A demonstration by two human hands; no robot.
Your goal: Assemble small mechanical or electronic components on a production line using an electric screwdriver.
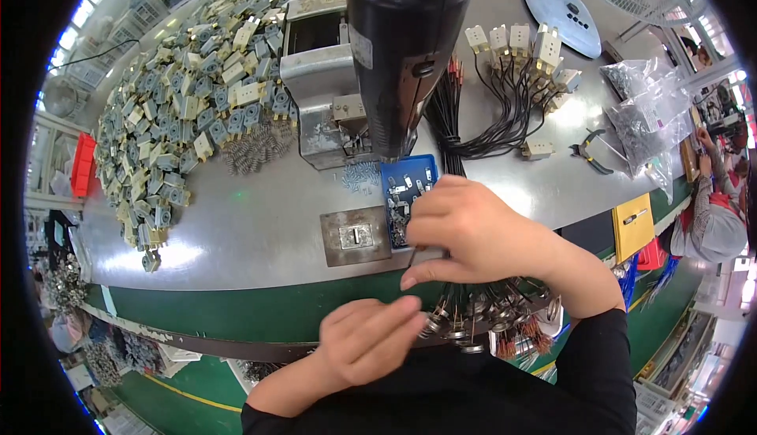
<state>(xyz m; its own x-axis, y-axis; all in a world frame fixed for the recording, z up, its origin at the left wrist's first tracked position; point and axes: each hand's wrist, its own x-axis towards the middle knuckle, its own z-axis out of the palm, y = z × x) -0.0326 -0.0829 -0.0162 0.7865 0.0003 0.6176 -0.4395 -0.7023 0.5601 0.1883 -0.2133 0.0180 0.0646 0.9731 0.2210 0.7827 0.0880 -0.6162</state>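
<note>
My right hand (465,230) hovers over the near end of a blue tray (430,169) that holds small metal terminals (404,185). Its fingers are curled, and a thin dark wire (412,256) shows between them and the thumb. Lower and to the left, my left hand (369,342) has its fingers pressed together, pointing toward the right thumb. Whatever it may hold is hidden. Beside the tray, a metal plate (335,238) with a small slotted block (356,236) lies on the bench. Round metal parts on wires (457,326) hang at the bench edge under my right wrist.
A black powered screwdriver (402,49) hangs before a metal machine (319,72). Grey-and-cream switch parts (213,80) are heaped left, with springs (256,147) alongside. Right are a bundle of black cables (481,147), pliers (587,153), plastic bags (646,112) and a fan (560,13).
</note>
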